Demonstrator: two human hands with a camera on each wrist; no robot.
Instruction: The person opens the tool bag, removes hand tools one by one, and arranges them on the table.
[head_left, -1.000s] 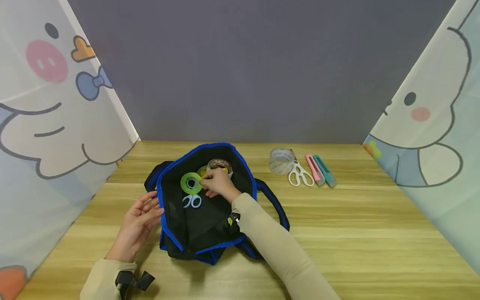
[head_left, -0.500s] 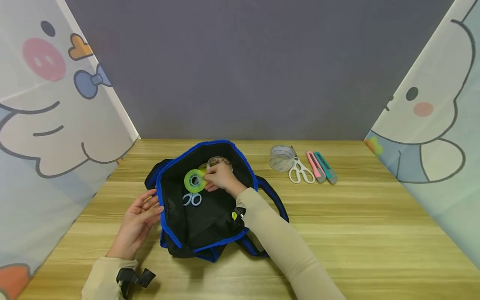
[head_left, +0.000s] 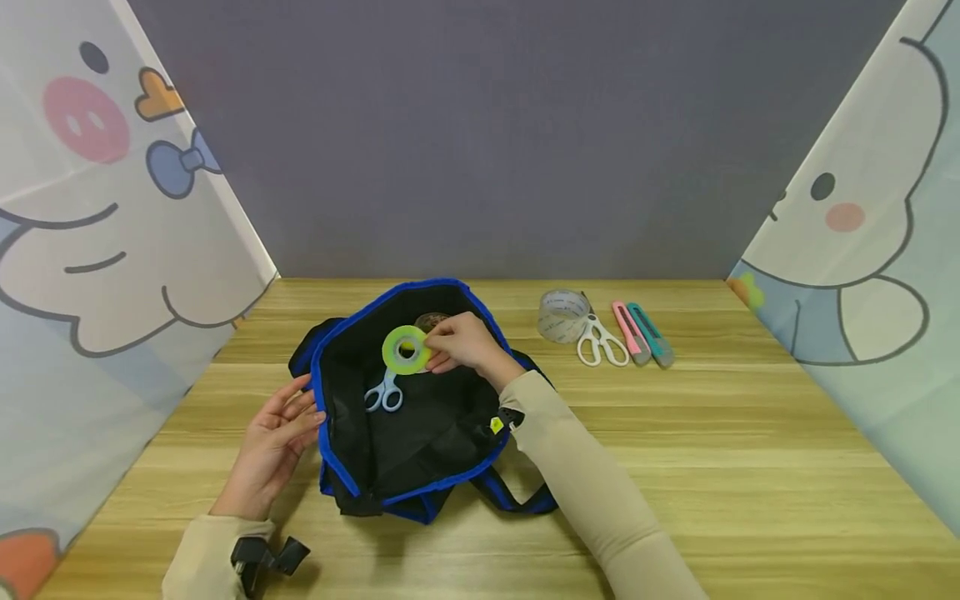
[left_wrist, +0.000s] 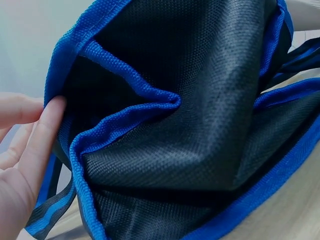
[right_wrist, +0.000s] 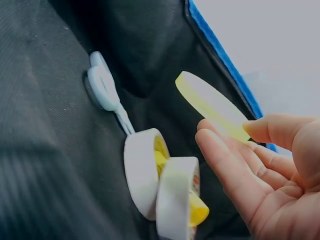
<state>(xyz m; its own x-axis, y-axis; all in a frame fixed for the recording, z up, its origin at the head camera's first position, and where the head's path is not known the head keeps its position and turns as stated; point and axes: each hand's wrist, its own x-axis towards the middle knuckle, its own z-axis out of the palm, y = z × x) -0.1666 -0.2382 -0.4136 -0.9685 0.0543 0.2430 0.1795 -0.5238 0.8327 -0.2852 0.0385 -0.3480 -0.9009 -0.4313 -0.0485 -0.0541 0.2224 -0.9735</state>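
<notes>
Green tape roll (head_left: 391,352): one, tilted, raised off the inner lining and standing within the mouth of the black bag (head_left: 412,446), toward its far side. Right hand (head_left: 463,340): thumb and fingers clamped on the roll's right edge. Left hand (head_left: 273,437): thumb and fingers holding the bag's blue-edged rim on the left, keeping it spread.

Contents of the bag: light-blue scissors (head_left: 387,385), handles toward the near side, blades hidden; two wide tape rolls (right_wrist: 176,197), side by side and apparently touching, with something yellow showing inside them, not identifiable.

On the wooden table (head_left: 712,467), far side, right of the bag, left to right: clear tape roll (head_left: 564,325); white-handled scissors (head_left: 596,331); pink cutter (head_left: 631,332); teal cutter (head_left: 651,334), just beside the pink one.

Progress, by judgement: grasp and lift of the green roll done; setting it down not done. Four articles lie outside the bag; the light-blue scissors and the two wide rolls remain inside, unhandled.

Changes against the frame one second earlier: green roll and right hand shifted right and slightly farther; more of the light-blue scissors uncovered; wide rolls more hidden in the head view. Left hand and the four table articles essentially unmoved.
</notes>
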